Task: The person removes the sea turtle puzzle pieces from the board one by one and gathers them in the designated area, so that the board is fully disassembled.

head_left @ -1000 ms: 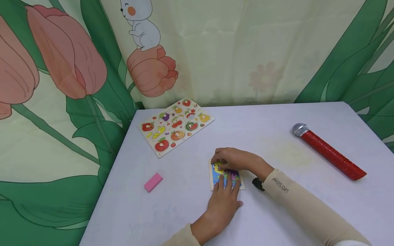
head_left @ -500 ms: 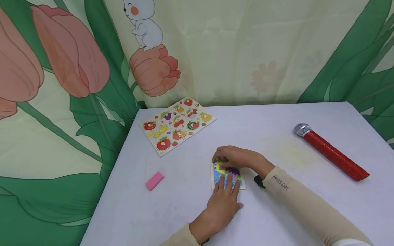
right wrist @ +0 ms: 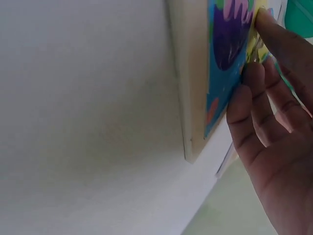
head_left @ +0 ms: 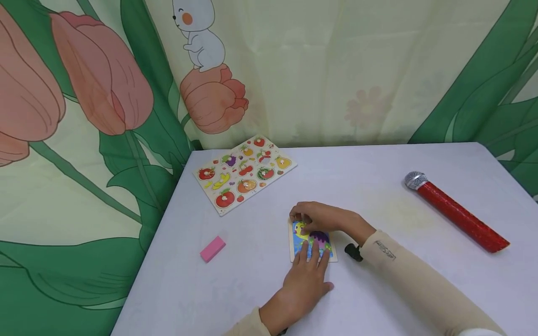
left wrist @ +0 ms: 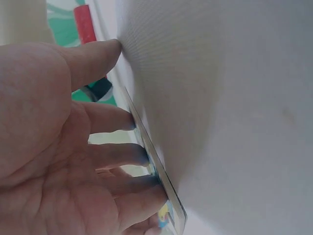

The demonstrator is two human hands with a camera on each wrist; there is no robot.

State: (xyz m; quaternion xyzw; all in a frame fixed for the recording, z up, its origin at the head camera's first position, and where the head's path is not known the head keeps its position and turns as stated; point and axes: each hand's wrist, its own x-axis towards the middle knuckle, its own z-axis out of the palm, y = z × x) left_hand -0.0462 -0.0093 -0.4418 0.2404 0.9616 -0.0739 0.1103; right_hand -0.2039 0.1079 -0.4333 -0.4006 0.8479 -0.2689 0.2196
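A small jigsaw puzzle (head_left: 321, 239) in a pale wooden frame lies on the table, with a yellow animal and a purple shape on a blue ground. My left hand (head_left: 304, 287) rests straight fingers on its near part. In the left wrist view those fingertips touch the board's face (left wrist: 159, 166) while the thumb points away, off the board. At the far left corner, my right hand (head_left: 323, 217) bends over the puzzle, thumb and curled fingers at the yellow part. The right wrist view shows its fingertips (right wrist: 240, 100) against the picture; a lifted piece cannot be made out.
A fruit puzzle board (head_left: 245, 173) lies at the far left. A pink block (head_left: 212, 248) sits left of the hands. To the right lies a red toy microphone (head_left: 458, 210) with a silver head. A printed flower curtain (head_left: 315, 70) hangs behind the white table.
Both hands keep nearly the same place on the puzzle. The whole head view shifts slightly; no object is visibly moved.
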